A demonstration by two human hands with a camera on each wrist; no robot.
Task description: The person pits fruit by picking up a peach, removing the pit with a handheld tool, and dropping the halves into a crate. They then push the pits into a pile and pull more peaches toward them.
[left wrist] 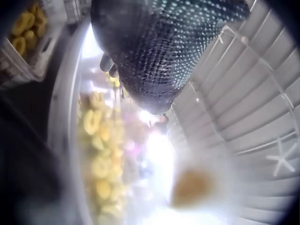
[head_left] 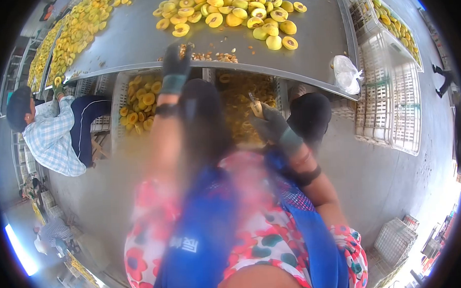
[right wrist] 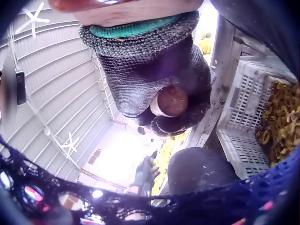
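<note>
My gloved left hand (head_left: 177, 64) reaches over the near edge of the metal table (head_left: 120, 43), its fingers beside a scatter of small brown pits (head_left: 215, 57). In the left wrist view the dark, dotted glove (left wrist: 154, 51) shows its back, and most of the fingers are hidden. Closer to my body, above a crate, my gloved right hand (head_left: 273, 126) grips a small tool (head_left: 256, 107) with a wooden handle and a thin metal tip. The round butt of that handle (right wrist: 172, 101) pokes out of the curled fingers in the right wrist view. Halved yellow stone fruit (head_left: 226, 9) lies heaped farther back.
Under the table edge stand a crate of fruit halves (head_left: 140, 101) and a crate of darker pieces (right wrist: 281, 126). A clear plastic bag (head_left: 346, 74) lies at the table's right corner. White crates (head_left: 386, 93) are stacked at right. A seated person (head_left: 57, 124) works at left.
</note>
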